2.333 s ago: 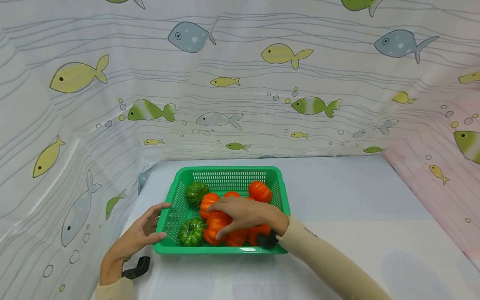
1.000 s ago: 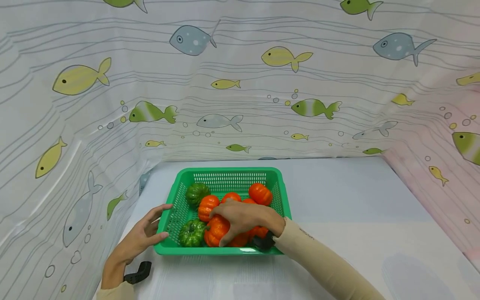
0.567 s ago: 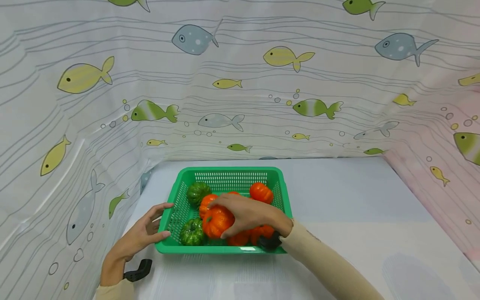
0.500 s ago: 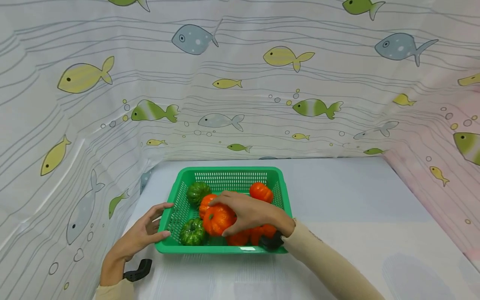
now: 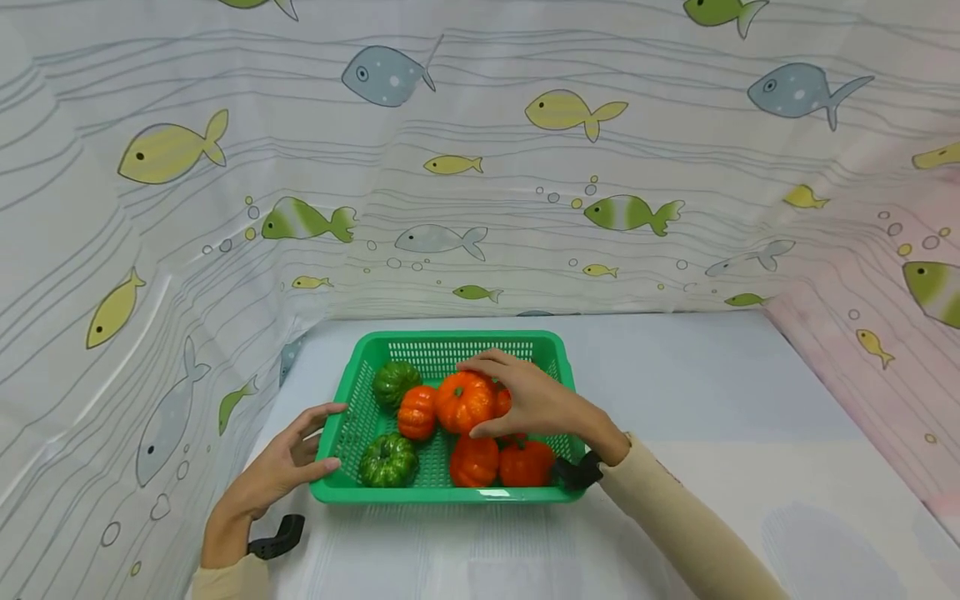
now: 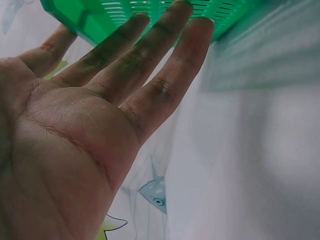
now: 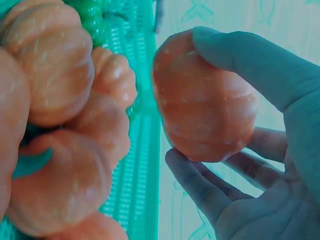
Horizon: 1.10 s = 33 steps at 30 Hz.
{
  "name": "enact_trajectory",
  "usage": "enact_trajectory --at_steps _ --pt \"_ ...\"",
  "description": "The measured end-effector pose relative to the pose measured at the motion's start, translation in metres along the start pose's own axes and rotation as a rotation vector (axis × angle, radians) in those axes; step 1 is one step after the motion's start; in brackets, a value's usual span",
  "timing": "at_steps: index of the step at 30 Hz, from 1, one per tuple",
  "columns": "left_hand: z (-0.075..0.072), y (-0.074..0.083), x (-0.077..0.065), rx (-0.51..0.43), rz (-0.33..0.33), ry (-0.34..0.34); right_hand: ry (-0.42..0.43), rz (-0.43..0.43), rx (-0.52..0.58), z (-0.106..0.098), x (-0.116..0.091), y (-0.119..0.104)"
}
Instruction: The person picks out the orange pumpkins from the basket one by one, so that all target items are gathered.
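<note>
My right hand (image 5: 536,400) grips an orange pumpkin (image 5: 460,402) between thumb and fingers, over the middle of a green plastic basket (image 5: 450,496). In the right wrist view the held pumpkin (image 7: 205,105) shows thumb on one side, fingertips on the other. My left hand (image 5: 273,471) is at the basket's left rim, fingers spread and fairly straight; in the left wrist view the fingertips (image 6: 192,42) lie right at its slotted wall. Inside, two green pumpkins (image 5: 388,461) are on the left, with more orange pumpkins (image 5: 475,462) at the middle and right.
The basket stands on a white tabletop (image 5: 675,400), which stretches away to its right. White sheeting with printed fish (image 5: 450,237) walls off the back and both sides. Each wrist carries a black mount (image 5: 277,537).
My right hand has taken hold of the orange pumpkin at the basket's front and lifted it up, back and to the right, uncovering the pumpkins below. My left hand has stayed at the rim.
</note>
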<state>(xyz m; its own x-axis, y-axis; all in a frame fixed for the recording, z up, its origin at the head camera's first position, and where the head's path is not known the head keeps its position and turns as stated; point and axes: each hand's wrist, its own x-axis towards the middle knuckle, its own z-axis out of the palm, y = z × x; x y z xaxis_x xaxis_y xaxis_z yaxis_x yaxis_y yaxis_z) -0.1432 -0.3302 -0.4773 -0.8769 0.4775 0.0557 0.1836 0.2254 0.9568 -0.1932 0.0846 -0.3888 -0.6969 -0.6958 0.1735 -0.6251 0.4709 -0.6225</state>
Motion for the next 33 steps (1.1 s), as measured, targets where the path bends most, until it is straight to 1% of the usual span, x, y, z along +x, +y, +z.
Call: enact_trajectory --at_steps 4,7,11,16,24,28,33 --pt "0.0 0.001 0.001 0.002 -0.004 -0.007 0.058 0.033 0.031 -0.01 -0.012 0.008" --pt "0.0 0.002 0.0 -0.016 -0.015 -0.014 0.091 0.065 0.046 -0.015 -0.021 0.017" --pt "0.001 0.001 -0.002 -0.027 -0.025 -0.004 0.136 0.071 0.059 -0.024 -0.032 0.029" --pt "0.001 0.001 -0.001 -0.036 -0.007 0.001 0.168 0.079 0.095 -0.036 -0.044 0.04" --pt "0.001 0.001 0.0 -0.052 0.002 -0.004 0.227 0.146 0.136 -0.046 -0.064 0.058" --pt "0.001 0.0 0.001 -0.066 0.013 -0.014 0.271 0.162 0.132 -0.05 -0.073 0.067" --pt "0.001 -0.001 0.001 -0.072 0.018 -0.02 0.321 0.159 0.113 -0.055 -0.083 0.077"
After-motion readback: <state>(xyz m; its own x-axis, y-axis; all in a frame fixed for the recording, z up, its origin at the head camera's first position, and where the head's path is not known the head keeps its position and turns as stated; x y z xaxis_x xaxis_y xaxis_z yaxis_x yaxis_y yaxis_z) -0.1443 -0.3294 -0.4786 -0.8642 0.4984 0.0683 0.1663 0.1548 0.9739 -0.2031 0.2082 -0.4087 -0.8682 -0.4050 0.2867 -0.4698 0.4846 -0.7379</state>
